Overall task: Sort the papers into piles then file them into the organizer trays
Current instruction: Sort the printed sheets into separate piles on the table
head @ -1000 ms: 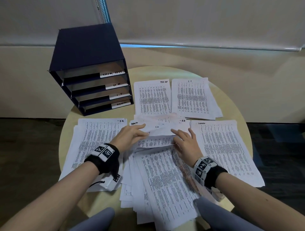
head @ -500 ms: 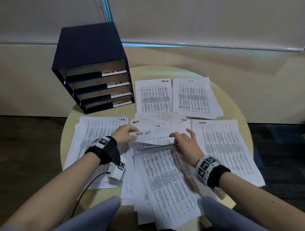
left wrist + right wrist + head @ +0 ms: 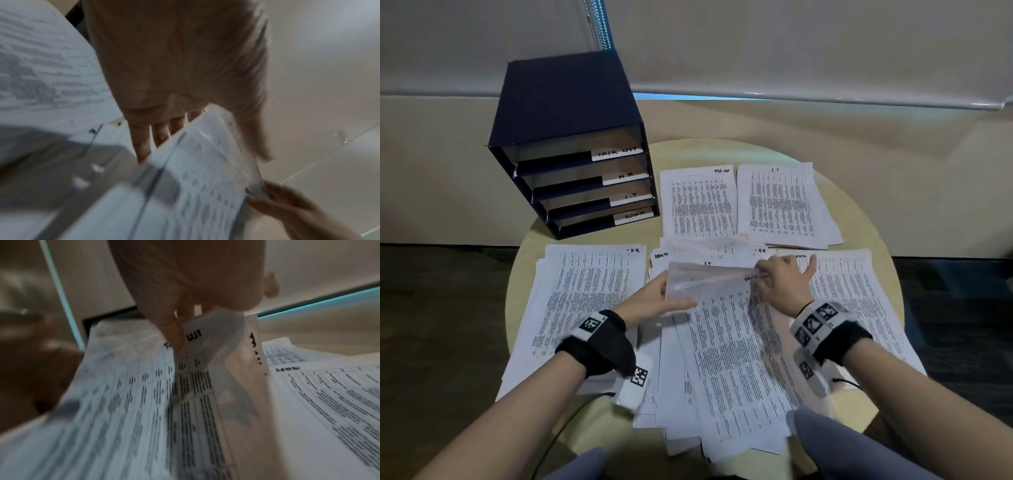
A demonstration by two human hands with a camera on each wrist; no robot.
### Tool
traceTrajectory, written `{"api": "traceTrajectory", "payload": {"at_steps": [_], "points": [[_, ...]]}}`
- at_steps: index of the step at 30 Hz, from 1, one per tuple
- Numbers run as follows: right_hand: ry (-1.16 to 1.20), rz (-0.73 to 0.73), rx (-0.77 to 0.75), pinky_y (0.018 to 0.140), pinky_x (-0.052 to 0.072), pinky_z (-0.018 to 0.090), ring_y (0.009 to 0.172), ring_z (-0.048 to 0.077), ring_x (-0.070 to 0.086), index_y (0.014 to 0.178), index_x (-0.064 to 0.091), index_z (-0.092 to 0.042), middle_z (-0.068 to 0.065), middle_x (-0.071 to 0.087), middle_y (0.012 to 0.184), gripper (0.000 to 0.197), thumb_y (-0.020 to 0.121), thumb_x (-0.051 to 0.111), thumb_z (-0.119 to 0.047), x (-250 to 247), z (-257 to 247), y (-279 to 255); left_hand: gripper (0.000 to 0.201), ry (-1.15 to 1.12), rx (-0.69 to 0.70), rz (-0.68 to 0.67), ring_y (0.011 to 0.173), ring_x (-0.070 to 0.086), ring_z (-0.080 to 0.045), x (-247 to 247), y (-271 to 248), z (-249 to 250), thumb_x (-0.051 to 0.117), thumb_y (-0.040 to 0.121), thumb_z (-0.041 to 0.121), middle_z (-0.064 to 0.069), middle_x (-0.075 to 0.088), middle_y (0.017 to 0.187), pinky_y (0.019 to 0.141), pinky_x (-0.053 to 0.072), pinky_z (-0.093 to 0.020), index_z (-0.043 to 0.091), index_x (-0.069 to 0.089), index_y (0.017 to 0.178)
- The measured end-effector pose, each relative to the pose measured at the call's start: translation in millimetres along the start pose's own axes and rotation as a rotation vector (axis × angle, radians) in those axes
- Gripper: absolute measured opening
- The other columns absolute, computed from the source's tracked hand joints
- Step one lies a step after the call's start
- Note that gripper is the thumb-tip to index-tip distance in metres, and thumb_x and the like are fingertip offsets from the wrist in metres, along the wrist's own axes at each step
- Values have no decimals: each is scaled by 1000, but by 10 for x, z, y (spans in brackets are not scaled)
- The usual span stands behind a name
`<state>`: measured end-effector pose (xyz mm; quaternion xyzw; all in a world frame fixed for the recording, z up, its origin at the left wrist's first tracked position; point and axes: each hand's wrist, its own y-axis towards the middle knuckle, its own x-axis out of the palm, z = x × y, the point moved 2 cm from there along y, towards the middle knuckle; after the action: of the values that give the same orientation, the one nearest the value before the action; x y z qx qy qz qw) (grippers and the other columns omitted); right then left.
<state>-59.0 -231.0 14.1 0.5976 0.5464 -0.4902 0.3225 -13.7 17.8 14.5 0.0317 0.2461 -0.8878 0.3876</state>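
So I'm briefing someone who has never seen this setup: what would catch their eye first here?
Probably the round table nearly covered in printed sheets: sorted piles round its edge and a messy unsorted stack in the middle. Above that stack, the left hand and right hand lift one sheet between them. At the table's far left stands a dark blue organizer with four labelled trays.

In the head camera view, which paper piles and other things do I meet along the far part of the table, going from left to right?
Dark blue organizer with four labelled trays → pile marked TASK LIST → pile marked I.T.
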Motion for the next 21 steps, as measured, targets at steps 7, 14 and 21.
{"api": "traceTrajectory", "payload": {"at_steps": [7,14,21], "points": [[708,272,-33,95,42,37,96,16,49,92,61,-19,3,51,103,24,73,76,-19,-539,22,57,52,-544,50,375,119,58,-13,95,14,120,66,87,17,0,60,131,111,37,-42,14,48,136],[1462,126,-8,100,42,52,106,34,62,111,61,7,22,65,111,59,62,82,-16,-723,-104,6,15,-387,377,605,108,63,-27,-210,-81,818,56,95,14,-12,66,112,99,49,-46,10,59,110],[1410,246,1,66,49,23,73,12,60,81,66,-13,3,67,83,19,66,78,-13,-568,-378,-57,48,-159,387,810,131,38,-4,178,-102,697,39,102,29,-1,40,145,112,34,-34,18,22,146]]}}
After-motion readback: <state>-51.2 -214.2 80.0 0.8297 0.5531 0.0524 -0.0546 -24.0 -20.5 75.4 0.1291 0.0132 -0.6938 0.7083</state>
